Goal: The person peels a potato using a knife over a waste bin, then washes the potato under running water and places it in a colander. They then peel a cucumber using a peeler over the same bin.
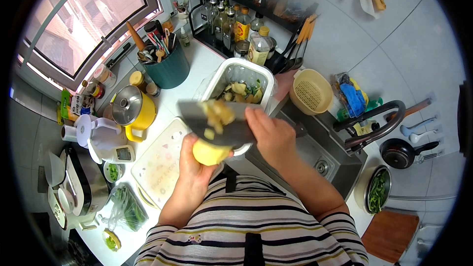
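My left hand point(194, 171) grips a peeled yellow potato point(210, 153), whose near end is cut flat. In my right hand point(273, 136) is a broad-bladed kitchen cleaver point(236, 127), its blade lying over the far side of the potato. Pieces of peel point(218, 114) cling to the blade, blurred by motion. Both hands are above the near side of a white, bag-lined waste bin point(271, 81). Inside it lie potato peelings point(238, 88) and green leaf scraps. The cleaver's edge against the potato is partly hidden.
A pale cutting board point(159, 170) lies left of my hands. The steel sink point(306, 155) with a dark faucet point(397, 118) is at right. A beige colander point(311, 92) stands by the bin. Bottles fill the black rack point(236, 29). A yellow pot point(138, 107) stands at left.
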`<state>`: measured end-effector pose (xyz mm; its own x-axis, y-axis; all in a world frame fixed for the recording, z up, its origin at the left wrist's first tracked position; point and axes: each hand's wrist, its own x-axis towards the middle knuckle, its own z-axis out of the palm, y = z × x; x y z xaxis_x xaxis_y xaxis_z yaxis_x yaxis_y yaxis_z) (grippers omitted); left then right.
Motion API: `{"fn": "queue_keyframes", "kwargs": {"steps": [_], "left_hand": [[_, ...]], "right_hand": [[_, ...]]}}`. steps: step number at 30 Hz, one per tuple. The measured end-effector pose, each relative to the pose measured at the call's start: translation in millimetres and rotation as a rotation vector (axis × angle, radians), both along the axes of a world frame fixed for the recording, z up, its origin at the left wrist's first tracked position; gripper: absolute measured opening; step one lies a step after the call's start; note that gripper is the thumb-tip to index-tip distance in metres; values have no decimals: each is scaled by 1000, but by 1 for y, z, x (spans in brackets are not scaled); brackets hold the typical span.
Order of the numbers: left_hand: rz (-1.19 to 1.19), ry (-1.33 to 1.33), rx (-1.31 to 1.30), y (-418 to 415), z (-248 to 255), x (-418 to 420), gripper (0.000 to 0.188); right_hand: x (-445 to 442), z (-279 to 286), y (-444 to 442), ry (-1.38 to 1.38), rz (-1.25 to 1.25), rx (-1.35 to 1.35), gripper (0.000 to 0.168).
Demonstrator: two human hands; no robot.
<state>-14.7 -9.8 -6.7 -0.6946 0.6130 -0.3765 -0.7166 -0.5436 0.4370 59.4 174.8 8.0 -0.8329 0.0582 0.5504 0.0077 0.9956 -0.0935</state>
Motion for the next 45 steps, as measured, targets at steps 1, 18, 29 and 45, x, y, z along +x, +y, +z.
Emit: {"fn": "queue_keyframes", "kwargs": {"steps": [1,18,29,45], "left_hand": [[-36,116,-75,2,4,7,64],[-120,-47,389,6,-8,-17,53],[-70,8,188,8,14,-7,51],[-61,-77,213,1,-6,-16,41]], "right_hand": [[-3,-1,5,-59,-45,-60,41],[25,22,-20,50,241,-55,41],[23,17,-20,117,229,146,37],[24,19,-18,80,235,6,39]]}}
